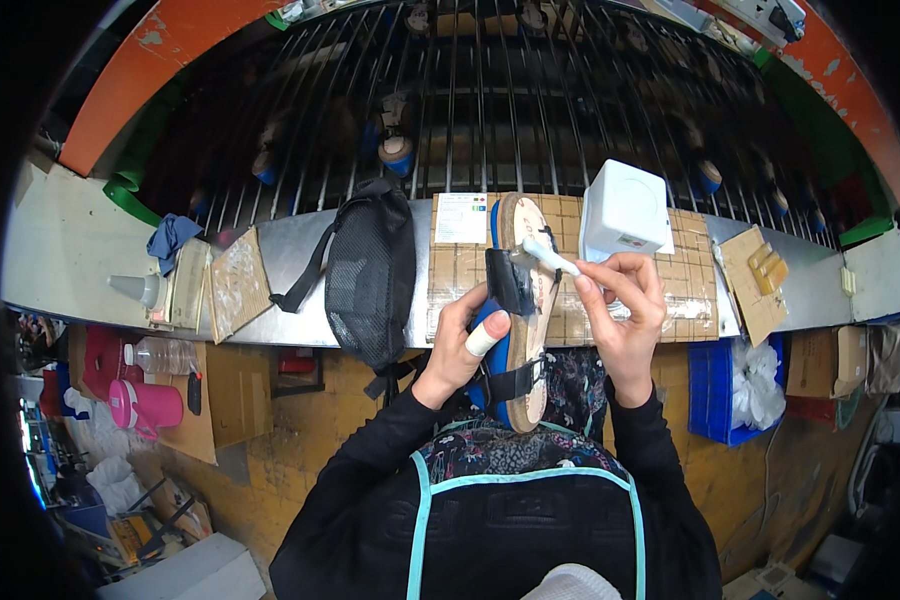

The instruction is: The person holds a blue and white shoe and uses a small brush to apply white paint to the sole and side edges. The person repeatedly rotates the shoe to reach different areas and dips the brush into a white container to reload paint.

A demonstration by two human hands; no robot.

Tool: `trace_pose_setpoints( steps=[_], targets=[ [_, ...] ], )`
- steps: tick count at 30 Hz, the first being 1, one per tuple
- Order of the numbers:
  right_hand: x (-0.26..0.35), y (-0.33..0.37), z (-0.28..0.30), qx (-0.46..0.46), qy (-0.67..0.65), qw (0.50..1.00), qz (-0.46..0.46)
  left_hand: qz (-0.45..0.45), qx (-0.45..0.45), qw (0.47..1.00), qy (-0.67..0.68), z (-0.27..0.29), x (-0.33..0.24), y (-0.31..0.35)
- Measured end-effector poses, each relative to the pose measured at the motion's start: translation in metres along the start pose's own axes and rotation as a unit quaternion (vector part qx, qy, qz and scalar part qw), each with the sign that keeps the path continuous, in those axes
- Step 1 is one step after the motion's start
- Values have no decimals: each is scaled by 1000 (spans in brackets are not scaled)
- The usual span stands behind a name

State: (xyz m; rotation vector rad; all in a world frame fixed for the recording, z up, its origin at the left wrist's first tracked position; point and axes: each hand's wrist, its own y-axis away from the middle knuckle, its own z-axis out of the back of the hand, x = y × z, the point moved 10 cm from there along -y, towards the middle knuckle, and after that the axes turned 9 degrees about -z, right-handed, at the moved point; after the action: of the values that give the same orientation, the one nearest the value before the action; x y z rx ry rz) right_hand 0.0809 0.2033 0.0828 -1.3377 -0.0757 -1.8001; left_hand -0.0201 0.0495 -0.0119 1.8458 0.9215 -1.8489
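Blue-edged sandal [532, 325] is gripped by the left hand [457, 350] over the table [305, 322]'s six-o'clock edge; pale brush-like tool [552, 258] pinched by the right hand [627, 315]; bag [372, 275] apart at nine o'clock.

Blk bag [375, 270] on bench [305, 325], pink jug [155, 408] lwr L, blue crate [710, 395] lwr R.
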Motion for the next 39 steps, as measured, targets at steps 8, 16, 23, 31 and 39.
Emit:
trace_pose_setpoints(
  steps=[8, 16, 23, 31, 39],
  targets=[
    [9, -11, 3, 25, 3, 997, 73, -4, 16, 1000, 21, -3, -7, -6],
    [15, -8, 14, 50, 53, 989, 126, 36, 23, 996, 81, -6, -3, -10],
    [2, -3, 19, 125, -35, 987, 92, 98, 30, 983, 153, -20, 9, -5],
    [-24, 43, 12, 43, -98, 990, -93, 110, -36, 972, 202, -18, 12, 0],
    [-7, 40, 8, -6, -4, 999, -42, 58, -53, 992, 103, -5, 6, 2]
  ],
)
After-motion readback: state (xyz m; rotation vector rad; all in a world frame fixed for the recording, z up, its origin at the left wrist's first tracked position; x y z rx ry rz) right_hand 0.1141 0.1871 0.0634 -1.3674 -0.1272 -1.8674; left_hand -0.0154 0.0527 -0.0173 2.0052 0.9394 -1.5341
